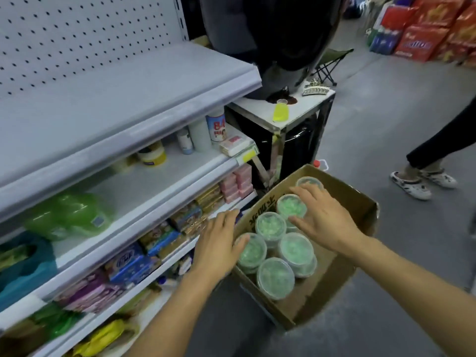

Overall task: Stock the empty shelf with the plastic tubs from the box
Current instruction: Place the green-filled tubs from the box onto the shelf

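Your hands, left (pixel 219 243) and right (pixel 323 217), rest open on tubs (pixel 275 278) in box (pixel 334 287), nothing gripped; pick step: close, lift to empty shelf (pixel 103 99).

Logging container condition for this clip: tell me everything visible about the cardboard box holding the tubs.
The cardboard box is plain brown corrugated card, open-topped, its flaps folded outward, dark print on the left inner wall. It sits on the grey floor beside the shelving. Inside stand round clear plastic tubs with green contents, lids on, clustered toward its left side; bare card shows at right. The left hand rests over its left wall, touching one tub; the right hand reaches in over the tubs.
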